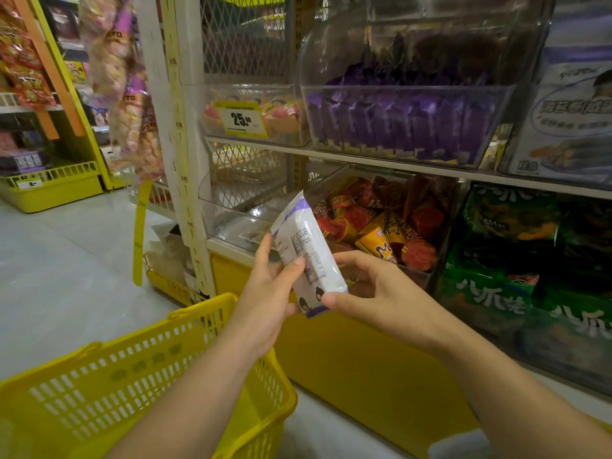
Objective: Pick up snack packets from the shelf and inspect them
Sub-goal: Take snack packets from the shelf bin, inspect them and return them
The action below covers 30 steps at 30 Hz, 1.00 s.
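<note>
Basket (99, 392) at 7 o'clock, under my left forearm. My left hand (265, 299) grips the white-and-purple packet (308, 246) mid-body, thumb across the printed back. Packet sits dead centre, tilted, top toward 11 o'clock. My right hand (374, 293) pinches its lower end. Looks like inspection under way. Keep the grip light, get the thumb off the print, rotate slowly, then flip. Purple-packet bin (397, 89) at 1 o'clock.

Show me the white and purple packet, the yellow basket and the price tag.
white and purple packet (305, 238): head view, middle of its printed back.
yellow basket (99, 395): head view, slotted side wall.
price tag (241, 119): head view, the printed number.
</note>
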Each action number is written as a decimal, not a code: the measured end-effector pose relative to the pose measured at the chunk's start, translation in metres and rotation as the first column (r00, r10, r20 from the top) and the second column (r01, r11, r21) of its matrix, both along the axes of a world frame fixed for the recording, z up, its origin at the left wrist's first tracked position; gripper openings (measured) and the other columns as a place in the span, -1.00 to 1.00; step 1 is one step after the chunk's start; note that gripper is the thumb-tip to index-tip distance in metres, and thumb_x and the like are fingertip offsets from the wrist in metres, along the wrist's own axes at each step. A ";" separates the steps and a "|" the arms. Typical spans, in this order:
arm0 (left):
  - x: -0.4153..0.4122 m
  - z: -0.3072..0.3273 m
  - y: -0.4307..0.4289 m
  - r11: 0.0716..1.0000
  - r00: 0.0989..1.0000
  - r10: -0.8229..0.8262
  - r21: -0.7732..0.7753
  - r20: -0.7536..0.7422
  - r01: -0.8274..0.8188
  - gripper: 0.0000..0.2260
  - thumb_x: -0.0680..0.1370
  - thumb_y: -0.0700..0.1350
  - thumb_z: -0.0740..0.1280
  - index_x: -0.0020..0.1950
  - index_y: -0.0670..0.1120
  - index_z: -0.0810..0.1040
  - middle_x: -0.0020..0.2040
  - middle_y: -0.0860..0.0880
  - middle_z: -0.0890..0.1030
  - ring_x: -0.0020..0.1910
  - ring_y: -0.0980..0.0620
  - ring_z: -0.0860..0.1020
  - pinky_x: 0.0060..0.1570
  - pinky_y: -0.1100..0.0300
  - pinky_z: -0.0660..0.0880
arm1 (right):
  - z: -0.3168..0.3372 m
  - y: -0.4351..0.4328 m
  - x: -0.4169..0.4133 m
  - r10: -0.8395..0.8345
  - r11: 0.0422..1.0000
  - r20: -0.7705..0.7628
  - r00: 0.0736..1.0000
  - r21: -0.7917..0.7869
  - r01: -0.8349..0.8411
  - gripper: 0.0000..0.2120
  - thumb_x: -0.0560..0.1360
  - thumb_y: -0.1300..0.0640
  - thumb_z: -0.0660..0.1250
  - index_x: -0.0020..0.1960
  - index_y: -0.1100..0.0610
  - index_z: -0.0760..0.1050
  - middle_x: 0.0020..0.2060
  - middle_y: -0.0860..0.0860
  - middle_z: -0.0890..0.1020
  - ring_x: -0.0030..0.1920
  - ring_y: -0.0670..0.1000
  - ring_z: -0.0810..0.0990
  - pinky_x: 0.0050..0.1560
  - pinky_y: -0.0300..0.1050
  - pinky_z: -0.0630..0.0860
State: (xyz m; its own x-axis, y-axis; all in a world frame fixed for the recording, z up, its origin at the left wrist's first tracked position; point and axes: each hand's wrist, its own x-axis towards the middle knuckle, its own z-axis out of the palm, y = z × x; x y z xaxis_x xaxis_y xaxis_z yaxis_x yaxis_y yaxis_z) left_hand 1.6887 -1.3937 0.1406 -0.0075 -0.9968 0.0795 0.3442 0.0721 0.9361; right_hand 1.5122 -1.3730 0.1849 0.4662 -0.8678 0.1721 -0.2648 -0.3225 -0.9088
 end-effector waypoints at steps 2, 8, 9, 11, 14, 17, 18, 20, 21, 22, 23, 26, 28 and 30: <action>-0.002 -0.001 0.000 0.999 0.995 0.013 -0.049 0.102 -0.008 -0.49 0.62 -0.17 0.25 0.38 0.33 0.17 0.00 0.27 0.67 0.07 0.09 0.65 -0.14 -0.01 0.63 | -0.002 -0.001 0.001 -0.026 0.999 0.018 1.000 -0.020 0.026 -0.62 0.46 0.19 0.45 0.23 0.00 0.48 0.01 -0.11 0.69 -0.01 -0.12 0.68 -0.12 -0.29 0.59; -0.006 -0.005 0.002 0.998 0.952 0.030 -0.060 0.306 -0.012 -0.59 0.61 -0.27 0.13 0.31 0.20 0.27 -0.04 0.06 0.71 -0.03 0.04 0.68 -0.16 -0.01 0.65 | -0.003 -0.003 0.002 -0.073 0.984 -0.169 0.983 -0.173 0.044 -0.42 0.44 0.14 0.47 0.38 -0.17 0.37 0.13 -0.18 0.62 0.11 -0.19 0.60 0.09 -0.08 0.60; -0.004 -0.005 0.001 0.998 0.950 0.027 -0.057 0.310 -0.010 -0.61 0.61 -0.28 0.13 0.26 0.20 0.29 -0.06 0.05 0.71 -0.04 0.02 0.69 -0.18 0.01 0.65 | -0.003 -0.003 0.002 -0.075 0.983 -0.178 0.981 -0.180 0.043 -0.42 0.44 0.13 0.47 0.36 -0.20 0.36 0.13 -0.18 0.62 0.09 -0.19 0.61 0.07 -0.05 0.61; -0.001 -0.004 0.000 0.999 0.949 0.019 -0.049 0.315 -0.004 -0.62 0.60 -0.29 0.13 0.20 0.20 0.32 -0.08 0.03 0.72 -0.05 0.00 0.69 -0.21 0.03 0.64 | -0.003 -0.004 0.002 -0.070 0.981 -0.178 0.981 -0.192 0.035 -0.42 0.43 0.12 0.47 0.32 -0.29 0.35 0.11 -0.20 0.63 0.06 -0.20 0.62 0.02 -0.07 0.62; 0.003 -0.004 -0.001 0.999 0.945 0.001 -0.051 0.327 0.016 -0.65 0.60 -0.28 0.13 0.18 0.18 0.34 -0.09 0.02 0.72 -0.06 -0.02 0.69 -0.23 0.06 0.63 | -0.002 -0.003 0.002 -0.066 0.977 -0.193 0.979 -0.213 0.024 -0.42 0.43 0.11 0.46 0.25 -0.39 0.31 0.10 -0.26 0.60 0.07 -0.23 0.60 -0.02 -0.12 0.63; 0.007 -0.004 -0.003 0.996 0.948 -0.032 -0.069 0.317 0.057 -0.67 0.62 -0.27 0.15 0.21 0.16 0.33 -0.04 0.03 0.72 -0.04 -0.01 0.69 -0.22 0.10 0.63 | -0.002 -0.004 0.000 -0.046 0.983 -0.160 0.986 -0.180 0.016 -0.42 0.45 0.17 0.45 0.31 -0.29 0.36 0.12 -0.18 0.63 0.07 -0.17 0.63 0.02 -0.07 0.63; 0.007 -0.005 -0.003 0.994 0.951 -0.046 -0.080 0.306 0.074 -0.66 0.62 -0.28 0.18 0.24 0.14 0.31 -0.01 0.03 0.71 -0.02 0.00 0.69 -0.22 0.12 0.62 | -0.002 -0.005 -0.001 -0.039 0.987 -0.140 0.989 -0.163 0.016 -0.42 0.45 0.21 0.44 0.34 -0.22 0.38 0.12 -0.15 0.64 0.07 -0.15 0.64 0.04 -0.05 0.62; 0.006 -0.006 -0.004 0.991 0.957 -0.062 -0.098 0.282 0.093 -0.58 0.59 -0.29 0.27 0.32 0.11 0.27 0.04 0.05 0.70 0.00 0.02 0.68 -0.20 0.15 0.62 | -0.002 -0.005 -0.002 -0.032 0.992 -0.105 0.994 -0.129 0.018 -0.42 0.47 0.27 0.42 0.38 -0.14 0.38 0.13 -0.12 0.64 0.07 -0.13 0.65 0.06 -0.03 0.62; 0.006 -0.007 -0.003 0.990 0.957 -0.066 -0.102 0.283 0.098 -0.50 0.53 -0.27 0.34 0.34 0.13 0.26 0.07 0.07 0.69 0.01 0.02 0.68 -0.18 0.16 0.62 | -0.002 -0.006 -0.003 -0.029 0.993 -0.088 0.996 -0.113 0.019 -0.43 0.48 0.28 0.41 0.39 -0.12 0.38 0.13 -0.11 0.65 0.07 -0.13 0.65 0.06 -0.04 0.62; 0.005 -0.007 -0.003 0.989 0.952 -0.071 -0.105 0.299 0.107 -0.40 0.45 -0.24 0.40 0.35 0.16 0.24 0.10 0.08 0.68 0.02 0.02 0.68 -0.14 0.16 0.62 | -0.002 -0.006 -0.004 -0.023 0.995 -0.069 0.997 -0.095 0.016 -0.43 0.48 0.30 0.40 0.39 -0.11 0.38 0.12 -0.10 0.65 0.06 -0.13 0.66 0.05 -0.06 0.62; 0.004 -0.007 -0.002 0.987 0.942 -0.078 -0.109 0.325 0.119 -0.32 0.38 -0.21 0.44 0.37 0.20 0.22 0.14 0.09 0.66 0.03 0.03 0.67 -0.09 0.16 0.61 | -0.003 -0.007 -0.004 -0.016 0.997 -0.051 0.999 -0.076 0.012 -0.43 0.48 0.31 0.40 0.39 -0.09 0.38 0.12 -0.10 0.66 0.06 -0.13 0.66 0.04 -0.09 0.63; 0.001 -0.006 0.001 0.977 0.917 -0.108 -0.128 0.384 0.169 -0.13 0.32 -0.16 0.48 0.46 0.26 0.08 0.25 0.14 0.56 0.15 0.10 0.61 0.08 0.11 0.56 | -0.004 -0.009 -0.006 0.003 1.000 0.001 1.000 -0.014 -0.003 -0.44 0.49 0.33 0.38 0.37 -0.08 0.37 0.11 -0.05 0.66 0.06 -0.09 0.67 0.02 -0.12 0.63; 0.000 -0.004 0.003 0.970 0.906 -0.137 -0.130 0.400 0.204 -0.06 0.33 -0.16 0.48 0.51 0.27 -0.01 0.33 0.15 0.50 0.22 0.17 0.56 0.07 0.16 0.56 | -0.005 -0.010 -0.008 0.002 1.000 0.028 1.000 0.004 -0.002 -0.45 0.50 0.34 0.37 0.39 -0.06 0.36 0.12 -0.05 0.67 0.08 -0.09 0.66 0.02 -0.14 0.62; -0.003 0.000 0.007 0.962 0.906 -0.192 -0.108 0.377 0.249 -0.04 0.37 -0.14 0.45 0.54 0.27 -0.11 0.44 0.12 0.39 0.27 0.22 0.50 0.12 0.20 0.55 | -0.004 -0.010 -0.008 0.000 1.000 0.073 0.997 0.011 -0.001 -0.46 0.50 0.31 0.36 0.41 -0.03 0.36 0.13 -0.08 0.67 0.09 -0.09 0.66 0.00 -0.18 0.61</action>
State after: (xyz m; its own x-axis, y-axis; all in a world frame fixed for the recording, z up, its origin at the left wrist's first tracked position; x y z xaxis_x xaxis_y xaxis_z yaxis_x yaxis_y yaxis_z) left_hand 1.6859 -1.3872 0.1402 -0.2823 -0.9427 0.1779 0.0097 0.1826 0.9831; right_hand 1.5040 -1.3833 0.1809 0.4531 -0.8697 0.1959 -0.1975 -0.3122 -0.9293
